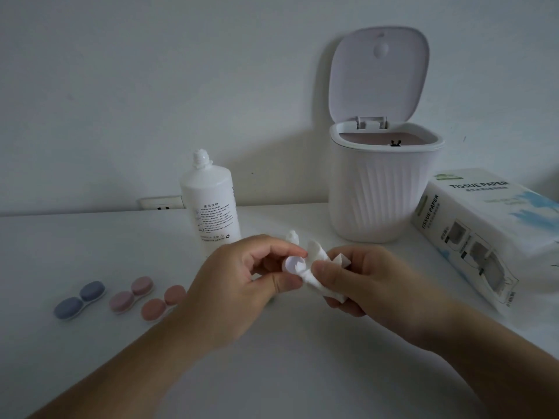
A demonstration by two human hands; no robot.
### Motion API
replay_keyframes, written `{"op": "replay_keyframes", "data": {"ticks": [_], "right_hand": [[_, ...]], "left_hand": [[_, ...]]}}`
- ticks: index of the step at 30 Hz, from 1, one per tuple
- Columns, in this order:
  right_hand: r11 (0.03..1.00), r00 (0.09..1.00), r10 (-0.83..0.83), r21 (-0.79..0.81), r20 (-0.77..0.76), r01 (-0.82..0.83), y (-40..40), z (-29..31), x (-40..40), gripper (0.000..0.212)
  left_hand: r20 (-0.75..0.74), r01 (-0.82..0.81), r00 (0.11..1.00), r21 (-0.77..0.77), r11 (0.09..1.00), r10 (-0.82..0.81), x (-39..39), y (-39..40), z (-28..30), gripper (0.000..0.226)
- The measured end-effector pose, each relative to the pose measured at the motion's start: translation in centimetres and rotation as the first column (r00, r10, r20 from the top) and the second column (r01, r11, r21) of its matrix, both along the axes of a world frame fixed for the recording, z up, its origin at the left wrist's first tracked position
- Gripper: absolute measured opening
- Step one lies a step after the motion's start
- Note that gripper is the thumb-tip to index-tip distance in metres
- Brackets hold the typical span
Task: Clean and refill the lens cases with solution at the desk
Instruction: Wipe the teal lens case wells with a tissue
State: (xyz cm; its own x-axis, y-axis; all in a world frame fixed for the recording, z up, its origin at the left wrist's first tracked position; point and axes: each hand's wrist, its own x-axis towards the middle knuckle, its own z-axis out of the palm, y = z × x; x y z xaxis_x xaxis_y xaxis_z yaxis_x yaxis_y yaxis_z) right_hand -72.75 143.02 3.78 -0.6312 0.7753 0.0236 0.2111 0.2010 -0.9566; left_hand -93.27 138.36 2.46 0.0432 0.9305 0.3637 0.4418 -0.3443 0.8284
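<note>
My left hand point(242, 276) pinches a small pale lilac lens case part point(292, 264) above the white desk. My right hand point(363, 282) holds a crumpled white tissue point(319, 269) pressed against that part. Three closed lens cases lie at the left: a blue one point(80, 299), a pink one point(131, 294) and a salmon one point(163, 302), the last partly hidden by my left wrist. The white solution bottle point(211, 204) stands uncapped behind my hands. Its white cap point(292, 236) peeks out just behind my left fingers.
A white ribbed desk bin point(381, 189) stands at the back right with its lid point(378, 74) flipped up. A tissue paper box point(490, 234) lies at the right edge. A wall socket point(161, 202) sits behind the desk.
</note>
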Motion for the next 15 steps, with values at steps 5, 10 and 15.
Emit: {"op": "replay_keyframes", "data": {"ticks": [5,10,15], "right_hand": [[1.000,0.997,-0.020,0.010,-0.072,0.021,0.1,-0.3,0.1,0.035],[0.984,0.951,-0.115,-0.161,-0.287,0.071,0.3,-0.4,-0.1,0.032],[0.965,0.949,-0.233,0.070,-0.214,0.253,1.0,-0.5,0.1,0.036]], "left_hand": [[0.019,-0.008,1.000,0.076,0.997,0.006,0.4,-0.5,0.1,0.026],[0.000,-0.095,0.995,0.236,0.967,0.098,2.9,-1.4,-0.4,0.023],[0.126,-0.116,0.987,0.123,0.986,0.101,1.8,-0.6,-0.2,0.019]]}}
